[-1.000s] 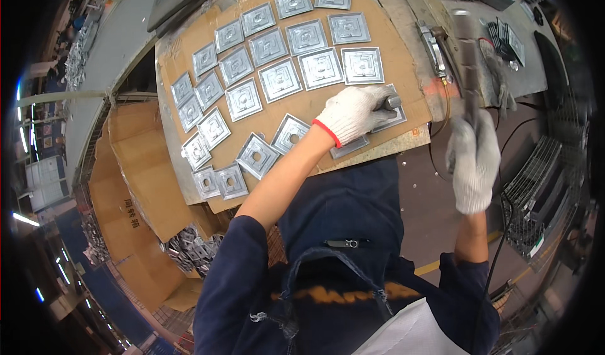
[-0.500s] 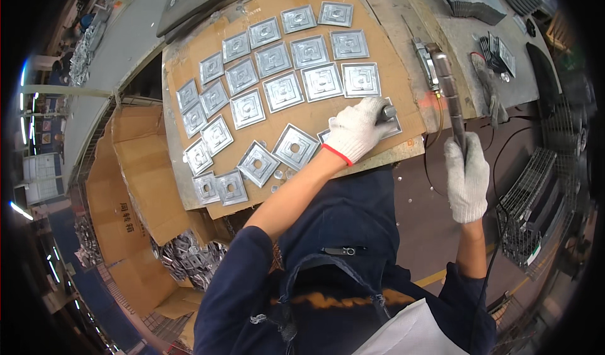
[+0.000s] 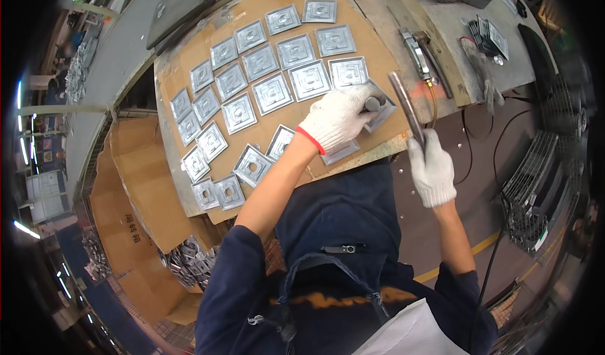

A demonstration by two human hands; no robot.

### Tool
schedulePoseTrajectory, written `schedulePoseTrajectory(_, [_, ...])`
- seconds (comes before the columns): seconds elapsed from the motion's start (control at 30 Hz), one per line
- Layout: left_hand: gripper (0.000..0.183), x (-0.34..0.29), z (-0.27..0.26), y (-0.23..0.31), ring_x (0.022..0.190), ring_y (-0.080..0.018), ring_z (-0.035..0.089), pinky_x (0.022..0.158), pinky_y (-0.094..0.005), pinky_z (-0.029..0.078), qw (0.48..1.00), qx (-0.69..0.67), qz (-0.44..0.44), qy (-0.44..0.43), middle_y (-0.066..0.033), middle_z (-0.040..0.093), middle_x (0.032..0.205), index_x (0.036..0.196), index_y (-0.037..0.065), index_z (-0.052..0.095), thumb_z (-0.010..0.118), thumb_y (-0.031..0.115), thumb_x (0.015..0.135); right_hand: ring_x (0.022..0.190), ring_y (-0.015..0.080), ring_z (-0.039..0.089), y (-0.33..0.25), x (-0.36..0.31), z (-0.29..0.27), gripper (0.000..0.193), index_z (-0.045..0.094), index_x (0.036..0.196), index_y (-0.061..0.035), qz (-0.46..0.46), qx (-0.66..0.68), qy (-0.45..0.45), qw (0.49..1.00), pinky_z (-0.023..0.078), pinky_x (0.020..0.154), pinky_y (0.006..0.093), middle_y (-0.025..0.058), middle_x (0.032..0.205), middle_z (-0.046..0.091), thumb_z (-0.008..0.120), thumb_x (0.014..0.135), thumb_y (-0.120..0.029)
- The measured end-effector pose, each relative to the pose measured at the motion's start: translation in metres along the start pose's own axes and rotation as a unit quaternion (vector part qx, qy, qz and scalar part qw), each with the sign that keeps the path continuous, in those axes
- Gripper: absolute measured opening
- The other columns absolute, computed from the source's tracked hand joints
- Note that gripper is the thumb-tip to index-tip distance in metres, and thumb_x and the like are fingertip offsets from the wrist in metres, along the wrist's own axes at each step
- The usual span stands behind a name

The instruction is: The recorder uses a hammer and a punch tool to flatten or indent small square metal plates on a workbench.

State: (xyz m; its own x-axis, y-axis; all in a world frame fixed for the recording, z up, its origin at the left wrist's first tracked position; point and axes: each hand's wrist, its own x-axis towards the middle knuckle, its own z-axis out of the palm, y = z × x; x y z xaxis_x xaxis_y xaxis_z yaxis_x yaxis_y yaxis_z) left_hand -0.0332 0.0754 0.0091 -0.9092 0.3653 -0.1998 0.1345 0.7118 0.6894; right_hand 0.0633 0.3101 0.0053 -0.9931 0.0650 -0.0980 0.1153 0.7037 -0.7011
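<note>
My left hand (image 3: 337, 116), in a white knit glove with a red cuff, grips a short round metal punch (image 3: 373, 103) at the near right of the cardboard sheet. Directly under the punch is a square grey metal plate (image 3: 386, 118), partly covered by the hand. My gloved right hand (image 3: 432, 172) is wrapped around a metal bar (image 3: 404, 99), whose far end rises beside the punch without touching it. Rows of similar stepped square plates (image 3: 309, 79) lie beyond my left hand. Nearer plates (image 3: 253, 166) have a round hole in the middle.
A hammer (image 3: 435, 58) and a metal tool with a yellow hose (image 3: 413, 47) lie right of the cardboard (image 3: 391, 58). Farther right are a grey glove (image 3: 482, 74) and stacked dark plates (image 3: 488, 38). At lower left, a carton (image 3: 148, 185) stands by piled metal pieces (image 3: 192, 259).
My right hand has swung left with the bar, bringing it closer to the punch and leaning it left. My left hand keeps hold of the punch; the whole view has shifted slightly.
</note>
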Motion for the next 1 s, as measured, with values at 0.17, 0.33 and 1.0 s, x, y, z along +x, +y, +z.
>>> schedulePoseTrajectory(0.17, [0.028, -0.010, -0.014, 0.012, 0.105, -0.0358, 0.077, 0.089, -0.0441, 0.062, 0.994, 0.031, 0.092, -0.049, -0.0105, 0.080, 0.114, 0.126, 0.018, 0.073, 0.076, 0.026, 0.099, 0.080, 0.0521, 0.072, -0.011, 0.039, 0.002, 0.039, 0.059, 0.115, -0.0059, -0.005, -0.194, -0.096, 0.976, 0.056, 0.071, 0.0605, 0.0290, 0.082, 0.072, 0.058, 0.109, -0.045])
schedulePoseTrajectory(0.33, [0.029, -0.017, -0.019, -0.001, 0.093, -0.0270, 0.080, 0.077, -0.0391, 0.064, 1.000, 0.007, -0.019, -0.013, -0.0107, 0.081, 0.109, 0.128, 0.017, 0.074, 0.076, 0.028, 0.101, 0.080, 0.0516, 0.072, -0.013, 0.021, 0.006, 0.036, 0.060, 0.119, -0.0064, -0.055, -0.003, -0.021, 0.998, 0.056, 0.070, 0.0589, 0.0278, 0.081, 0.071, 0.059, 0.110, -0.041])
schedulePoseTrajectory(1.0, [0.039, 0.058, -0.033, -0.033, 0.087, -0.0193, 0.076, 0.083, -0.0352, 0.060, 0.972, -0.151, -0.050, 0.174, -0.0110, 0.082, 0.097, 0.120, -0.002, 0.072, 0.080, 0.024, 0.093, 0.066, 0.0206, 0.065, 0.074, 0.095, 0.094, 0.043, 0.066, 0.115, 0.0033, -0.075, 0.048, 0.218, 0.972, 0.049, 0.062, 0.0397, 0.0097, 0.076, 0.067, 0.062, 0.112, -0.039])
